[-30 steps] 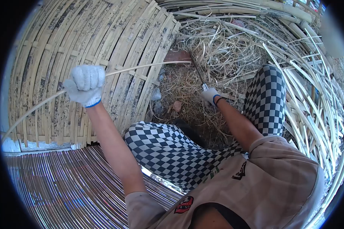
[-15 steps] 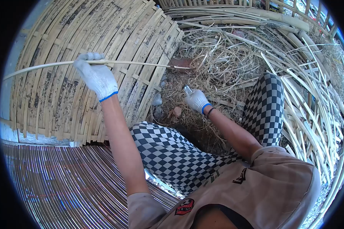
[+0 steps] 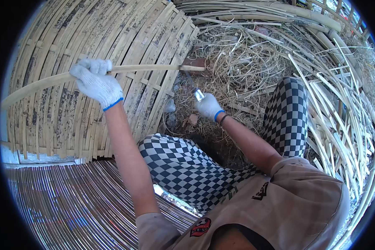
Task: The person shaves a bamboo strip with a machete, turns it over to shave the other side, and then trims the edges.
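A: Left grip, quick: what have you got?

B: Your left hand [image 3: 96, 81], in a white knit glove with a blue cuff, is closed round a long, pale, gently curved bamboo-like strip [image 3: 148, 68], which sticks out both sides of that grip.

A: Why hold it there?

B: Probably to steady it: the free end out right of your grip stays exposed, over a reddish-brown, flat-looking block [image 3: 196, 61]. Can't tell if they touch.

A: Right grip?

B: Your right hand [image 3: 208, 106], same glove type, is wrapped round a knife with a shiny metal collar [image 3: 199, 95]. Fingers hide most of the handle. The dark, thin blade angles up from that grip to the strip; blurred, contact unclear.

A: Why so far apart?

B: Likely keeps your left fingers clear of the edge.

A: Surroundings?

B: Curly straw-coloured shavings [image 3: 246, 62] beyond and right of your knife grip; mottled tan slatted bamboo panel [image 3: 112, 33] behind your left one.
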Action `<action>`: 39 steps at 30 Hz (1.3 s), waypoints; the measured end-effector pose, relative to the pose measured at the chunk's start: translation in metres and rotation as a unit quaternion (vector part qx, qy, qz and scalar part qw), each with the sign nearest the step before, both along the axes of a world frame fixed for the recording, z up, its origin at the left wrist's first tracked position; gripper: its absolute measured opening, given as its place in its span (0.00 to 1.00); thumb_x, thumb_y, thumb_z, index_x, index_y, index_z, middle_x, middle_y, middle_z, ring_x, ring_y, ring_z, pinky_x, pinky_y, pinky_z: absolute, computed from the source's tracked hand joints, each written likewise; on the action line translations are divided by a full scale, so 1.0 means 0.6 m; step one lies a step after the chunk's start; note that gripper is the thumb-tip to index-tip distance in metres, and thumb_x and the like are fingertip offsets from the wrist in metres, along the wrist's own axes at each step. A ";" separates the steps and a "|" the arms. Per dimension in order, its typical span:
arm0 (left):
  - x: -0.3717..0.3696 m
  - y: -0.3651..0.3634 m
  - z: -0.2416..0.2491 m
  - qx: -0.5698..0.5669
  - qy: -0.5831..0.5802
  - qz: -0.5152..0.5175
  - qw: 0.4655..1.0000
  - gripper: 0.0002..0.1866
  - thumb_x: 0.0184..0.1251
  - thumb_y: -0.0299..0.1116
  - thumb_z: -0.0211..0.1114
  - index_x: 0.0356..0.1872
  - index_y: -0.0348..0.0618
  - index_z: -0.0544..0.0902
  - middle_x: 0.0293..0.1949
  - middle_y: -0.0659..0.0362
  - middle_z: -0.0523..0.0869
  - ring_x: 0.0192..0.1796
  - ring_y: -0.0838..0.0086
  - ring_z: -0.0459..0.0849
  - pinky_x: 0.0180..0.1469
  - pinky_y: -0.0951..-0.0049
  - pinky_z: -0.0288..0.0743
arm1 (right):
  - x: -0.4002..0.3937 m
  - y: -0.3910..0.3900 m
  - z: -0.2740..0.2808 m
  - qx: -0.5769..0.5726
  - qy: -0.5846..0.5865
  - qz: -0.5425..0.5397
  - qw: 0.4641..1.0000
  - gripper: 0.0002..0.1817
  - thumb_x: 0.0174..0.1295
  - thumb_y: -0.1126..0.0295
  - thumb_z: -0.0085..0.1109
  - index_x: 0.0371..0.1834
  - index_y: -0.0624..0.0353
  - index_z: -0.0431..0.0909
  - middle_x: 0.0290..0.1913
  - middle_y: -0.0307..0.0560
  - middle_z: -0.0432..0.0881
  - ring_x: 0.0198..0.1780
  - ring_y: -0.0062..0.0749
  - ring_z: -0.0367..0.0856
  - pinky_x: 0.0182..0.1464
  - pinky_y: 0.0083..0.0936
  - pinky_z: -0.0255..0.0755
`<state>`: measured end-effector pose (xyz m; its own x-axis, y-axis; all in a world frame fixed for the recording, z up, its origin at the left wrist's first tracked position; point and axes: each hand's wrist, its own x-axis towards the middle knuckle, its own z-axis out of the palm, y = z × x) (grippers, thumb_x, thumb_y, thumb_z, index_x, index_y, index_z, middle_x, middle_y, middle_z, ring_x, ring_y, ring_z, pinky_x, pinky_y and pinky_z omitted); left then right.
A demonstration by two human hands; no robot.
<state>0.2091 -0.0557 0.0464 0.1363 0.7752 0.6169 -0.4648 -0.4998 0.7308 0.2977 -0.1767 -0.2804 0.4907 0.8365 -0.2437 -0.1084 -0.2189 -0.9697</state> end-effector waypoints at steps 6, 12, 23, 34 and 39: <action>-0.010 0.027 0.001 0.015 -0.009 -0.055 0.998 0.27 0.81 0.58 0.56 0.24 0.55 0.65 0.17 0.70 0.55 0.18 0.80 0.50 0.24 0.71 0.46 | 0.031 0.016 -0.068 -0.056 0.061 0.093 0.992 0.10 0.62 0.69 0.58 0.33 0.68 0.76 0.24 0.47 0.81 0.20 0.37 0.81 0.23 0.39 0.73; -0.011 0.032 0.008 0.000 -0.005 -0.040 0.999 0.28 0.81 0.61 0.55 0.24 0.55 0.66 0.17 0.70 0.56 0.18 0.80 0.51 0.23 0.71 0.46 | 0.018 0.009 -0.021 0.013 -0.149 0.053 0.987 0.12 0.65 0.67 0.56 0.40 0.68 0.78 0.25 0.49 0.84 0.25 0.43 0.85 0.31 0.39 0.77; -0.015 0.039 0.000 0.000 -0.011 -0.019 1.000 0.27 0.81 0.61 0.55 0.27 0.53 0.65 0.18 0.69 0.58 0.19 0.79 0.52 0.24 0.71 0.50 | 0.056 0.000 -0.124 -0.141 -0.039 0.127 0.981 0.13 0.61 0.67 0.58 0.31 0.68 0.81 0.22 0.55 0.84 0.23 0.46 0.87 0.31 0.38 0.82; -0.031 0.101 -0.083 0.046 0.096 0.088 0.990 0.14 0.83 0.38 0.51 0.40 0.39 0.76 0.29 0.57 0.80 0.34 0.71 0.79 0.41 0.66 0.77 | 0.037 -0.057 -0.243 -0.255 0.115 0.052 0.959 0.23 0.59 0.55 0.67 0.40 0.70 0.82 0.37 0.57 0.90 0.34 0.43 0.90 0.38 0.39 0.83; -0.057 0.151 -0.134 0.007 0.228 0.061 0.972 0.18 0.84 0.39 0.49 0.52 0.30 0.77 0.36 0.50 0.89 0.40 0.68 0.87 0.45 0.63 0.82 | 0.036 -0.091 -0.205 -0.239 -0.029 0.089 0.967 0.26 0.58 0.54 0.67 0.51 0.66 0.83 0.51 0.61 0.89 0.54 0.49 0.89 0.55 0.38 0.81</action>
